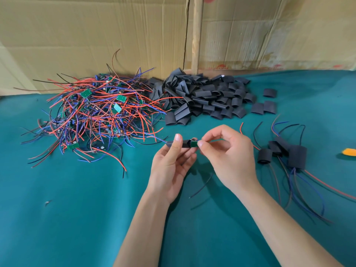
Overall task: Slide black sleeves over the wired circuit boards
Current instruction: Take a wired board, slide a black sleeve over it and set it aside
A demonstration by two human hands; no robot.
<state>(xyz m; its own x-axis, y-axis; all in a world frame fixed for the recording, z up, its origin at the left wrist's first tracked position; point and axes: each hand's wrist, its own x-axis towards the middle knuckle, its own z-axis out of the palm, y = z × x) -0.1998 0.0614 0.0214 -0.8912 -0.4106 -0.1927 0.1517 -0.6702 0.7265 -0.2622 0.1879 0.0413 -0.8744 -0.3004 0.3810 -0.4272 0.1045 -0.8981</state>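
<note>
Black sleeve (185, 144) half over a green circuit board (194, 145), horizontal, above the teal cloth.

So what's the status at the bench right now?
Left hand grips black sleeve. Right hand pinches circuit board, partly inserted. Nothing blocking.

Left hand (171, 162) grips black sleeve (185, 144); right hand (229, 155) pinches green board (194, 145), seemingly partly inside.
</note>
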